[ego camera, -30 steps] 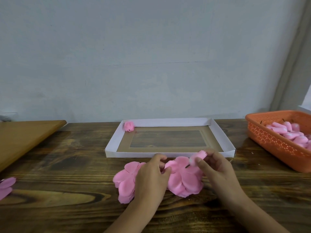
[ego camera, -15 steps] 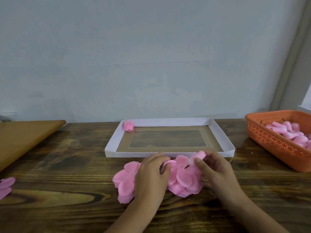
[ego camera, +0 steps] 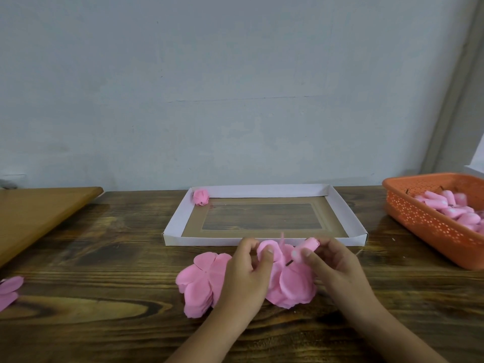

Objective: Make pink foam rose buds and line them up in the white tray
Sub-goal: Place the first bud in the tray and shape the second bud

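left hand [ego camera: 246, 273] fingers pinch petal [ego camera: 267, 251] | right hand [ego camera: 337, 265] fingers pinch bud core [ego camera: 309, 244]

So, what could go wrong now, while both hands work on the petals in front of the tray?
1. The left hand pinches one petal off the petal pile; more than one thin sheet may lift, or the pile may scatter.
2. The right hand holds the foam core by its fingertips only; it could slip.
3. The white tray looks light, and the hands are close: a bump may move the finished bud.
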Demonstrator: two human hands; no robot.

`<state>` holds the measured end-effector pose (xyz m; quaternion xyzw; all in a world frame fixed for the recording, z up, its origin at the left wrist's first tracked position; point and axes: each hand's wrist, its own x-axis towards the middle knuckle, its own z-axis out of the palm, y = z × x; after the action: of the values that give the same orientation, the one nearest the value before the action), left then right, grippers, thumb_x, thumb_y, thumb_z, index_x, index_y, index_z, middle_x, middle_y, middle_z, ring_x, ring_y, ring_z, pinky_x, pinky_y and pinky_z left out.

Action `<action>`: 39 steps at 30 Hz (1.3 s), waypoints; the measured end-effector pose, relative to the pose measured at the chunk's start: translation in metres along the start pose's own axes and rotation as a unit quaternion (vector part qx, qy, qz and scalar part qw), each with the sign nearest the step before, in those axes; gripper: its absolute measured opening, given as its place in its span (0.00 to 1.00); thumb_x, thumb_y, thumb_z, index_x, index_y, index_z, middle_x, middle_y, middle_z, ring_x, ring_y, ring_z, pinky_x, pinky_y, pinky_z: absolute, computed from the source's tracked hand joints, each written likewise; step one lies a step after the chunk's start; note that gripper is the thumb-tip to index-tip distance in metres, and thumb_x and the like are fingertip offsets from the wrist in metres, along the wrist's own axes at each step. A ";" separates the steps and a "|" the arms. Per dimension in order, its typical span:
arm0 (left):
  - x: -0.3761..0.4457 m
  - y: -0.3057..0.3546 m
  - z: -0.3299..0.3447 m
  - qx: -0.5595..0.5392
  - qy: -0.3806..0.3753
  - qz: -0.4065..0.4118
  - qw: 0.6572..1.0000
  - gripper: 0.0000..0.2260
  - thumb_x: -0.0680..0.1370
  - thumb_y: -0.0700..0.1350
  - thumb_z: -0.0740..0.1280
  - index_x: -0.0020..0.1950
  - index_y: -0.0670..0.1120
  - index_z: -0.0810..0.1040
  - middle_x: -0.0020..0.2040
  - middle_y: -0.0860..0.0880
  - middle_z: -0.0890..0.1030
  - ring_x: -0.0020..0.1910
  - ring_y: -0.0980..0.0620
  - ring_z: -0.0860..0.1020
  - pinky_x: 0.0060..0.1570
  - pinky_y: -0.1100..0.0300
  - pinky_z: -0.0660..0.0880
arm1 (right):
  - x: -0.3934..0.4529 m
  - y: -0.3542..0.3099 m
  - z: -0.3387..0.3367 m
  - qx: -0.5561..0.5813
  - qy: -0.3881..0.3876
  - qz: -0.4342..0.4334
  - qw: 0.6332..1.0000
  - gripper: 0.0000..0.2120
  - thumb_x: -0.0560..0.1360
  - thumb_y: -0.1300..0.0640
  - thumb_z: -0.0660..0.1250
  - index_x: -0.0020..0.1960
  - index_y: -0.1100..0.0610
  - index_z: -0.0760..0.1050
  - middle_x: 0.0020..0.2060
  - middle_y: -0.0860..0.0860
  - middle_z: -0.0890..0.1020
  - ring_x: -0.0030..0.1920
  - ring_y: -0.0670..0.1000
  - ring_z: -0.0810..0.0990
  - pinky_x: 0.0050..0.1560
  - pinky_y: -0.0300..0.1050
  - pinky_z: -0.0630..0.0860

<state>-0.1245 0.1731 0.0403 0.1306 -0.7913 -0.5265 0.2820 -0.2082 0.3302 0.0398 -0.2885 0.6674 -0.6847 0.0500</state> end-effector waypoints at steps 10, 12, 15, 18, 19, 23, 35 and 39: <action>0.002 0.000 -0.001 -0.195 -0.044 -0.202 0.959 0.06 0.82 0.45 0.64 0.53 0.50 0.81 0.51 0.48 0.87 0.52 0.46 0.86 0.47 0.48 0.84 | -0.002 -0.001 0.002 0.018 -0.002 0.007 1.000 0.14 0.71 0.49 0.69 0.53 0.56 0.79 0.46 0.50 0.86 0.47 0.49 0.85 0.43 0.43 0.82; 0.003 -0.002 0.000 -0.186 -0.041 -0.204 0.960 0.05 0.81 0.45 0.65 0.53 0.51 0.81 0.51 0.48 0.87 0.52 0.46 0.85 0.49 0.48 0.84 | -0.003 -0.002 0.002 0.020 -0.002 0.009 1.000 0.15 0.72 0.49 0.69 0.54 0.56 0.79 0.46 0.49 0.86 0.48 0.49 0.85 0.43 0.44 0.82; 0.003 -0.002 -0.001 -0.174 -0.054 -0.182 0.966 0.12 0.74 0.52 0.70 0.56 0.52 0.80 0.54 0.48 0.86 0.55 0.47 0.84 0.55 0.45 0.83 | -0.003 -0.002 0.002 0.017 -0.004 0.011 1.000 0.15 0.72 0.50 0.69 0.54 0.57 0.78 0.46 0.50 0.86 0.49 0.50 0.86 0.45 0.47 0.83; 0.000 0.002 -0.002 -0.151 -0.081 -0.157 0.973 0.20 0.71 0.54 0.73 0.61 0.51 0.79 0.56 0.49 0.85 0.57 0.49 0.84 0.58 0.43 0.82 | -0.003 -0.002 0.003 0.009 -0.005 0.005 1.000 0.12 0.73 0.52 0.69 0.54 0.58 0.78 0.46 0.51 0.86 0.49 0.51 0.85 0.46 0.47 0.83; -0.001 0.003 -0.002 -0.146 -0.085 -0.153 0.974 0.21 0.71 0.53 0.74 0.62 0.50 0.79 0.56 0.49 0.85 0.57 0.49 0.84 0.58 0.43 0.82 | -0.003 -0.002 0.003 0.007 -0.007 0.003 1.000 0.10 0.75 0.54 0.69 0.54 0.58 0.78 0.46 0.51 0.86 0.49 0.52 0.85 0.47 0.48 0.83; -0.001 0.001 -0.002 -0.141 -0.069 -0.149 0.976 0.17 0.74 0.41 0.71 0.62 0.52 0.78 0.57 0.51 0.85 0.56 0.53 0.83 0.58 0.49 0.82 | -0.002 0.000 0.003 -0.010 -0.011 -0.006 1.000 0.06 0.77 0.59 0.69 0.54 0.58 0.78 0.47 0.51 0.86 0.50 0.51 0.85 0.51 0.52 0.83; -0.001 0.004 -0.002 -0.119 -0.075 -0.144 0.980 0.16 0.77 0.35 0.67 0.61 0.50 0.80 0.55 0.50 0.85 0.56 0.51 0.84 0.58 0.48 0.82 | -0.006 0.004 0.004 -0.062 -0.016 -0.066 0.996 0.07 0.76 0.51 0.70 0.53 0.44 0.79 0.49 0.48 0.86 0.50 0.50 0.85 0.49 0.53 0.83; -0.001 0.002 -0.001 -0.117 -0.071 -0.137 0.981 0.15 0.77 0.36 0.69 0.60 0.52 0.80 0.52 0.54 0.86 0.53 0.56 0.84 0.53 0.55 0.83 | -0.008 0.003 0.004 -0.089 -0.027 -0.073 0.993 0.10 0.76 0.58 0.72 0.51 0.43 0.79 0.48 0.47 0.86 0.50 0.50 0.84 0.50 0.49 0.82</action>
<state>-0.1226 0.1739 0.0425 0.1666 -0.7164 -0.6574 0.1638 -0.2010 0.3302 0.0344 -0.3579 0.7013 -0.6165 -0.0081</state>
